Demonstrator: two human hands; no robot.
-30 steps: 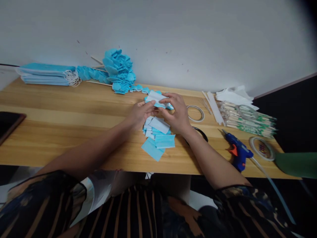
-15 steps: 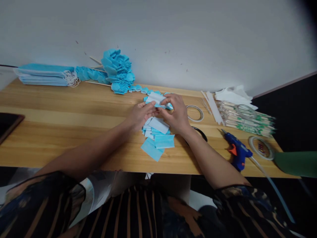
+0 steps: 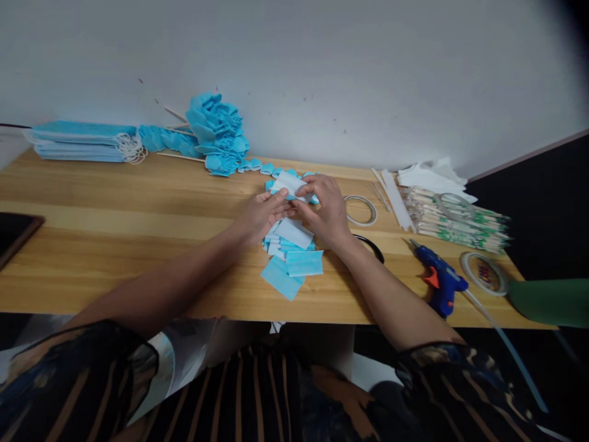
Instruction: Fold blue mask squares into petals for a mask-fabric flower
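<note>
Above the table's middle, a small cut piece of face mask fabric (image 3: 289, 183), white side up with a blue edge, is held between both hands. My left hand (image 3: 258, 216) pinches its left end, thumb on top and fingers beneath. On its right part, my right hand (image 3: 326, 207) grips with thumb and index finger. Just below the hands lies a loose pile of blue and white cut pieces (image 3: 294, 245). Behind them a row of small folded blue petals (image 3: 267, 167) runs along the table, partly hidden by the hands.
Blue fabric flowers (image 3: 218, 132) on sticks and a stack of face masks (image 3: 80, 140) stand back left. To the right are a tape roll (image 3: 361, 210), bagged chopsticks (image 3: 453, 218), a blue glue gun (image 3: 439, 276) and another tape roll (image 3: 485, 274). A dark tablet (image 3: 18, 233) lies left.
The held piece looks flatter and its white face shows more plainly. Both hands keep nearly the same place and grip; the view has shifted slightly.
</note>
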